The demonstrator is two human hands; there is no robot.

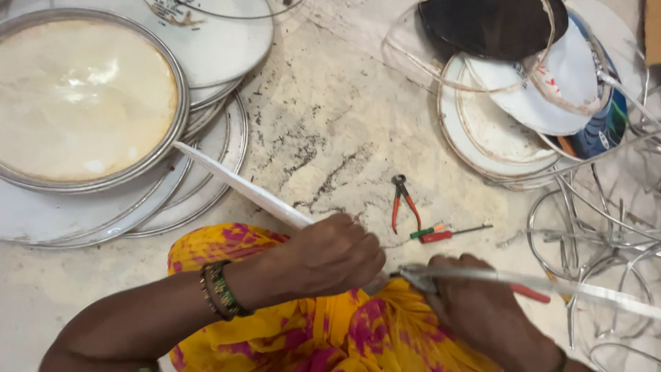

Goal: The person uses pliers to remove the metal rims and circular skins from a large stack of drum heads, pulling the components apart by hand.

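The left hand [334, 255] has its fingers curled tight around a white flat strip [237, 184]. The right hand [482, 303] squeezes pliers [420, 277] on a shiny metal band [592, 289] over the stone floor [330, 124].

No boxes, bags, signs or screens show here. Only a few round skins carry printed marks. At the top edge, left of the middle, a white round skin [206, 34] has a small dark and brown printed mark [172, 12] near its rim. At the upper right, a white skin [564, 76] in the pile has a few small red marks [544, 72] on it. Under it, near the right edge, a blue skin [606, 127] peeks out, with a colourful printed picture in blue, white and orange.
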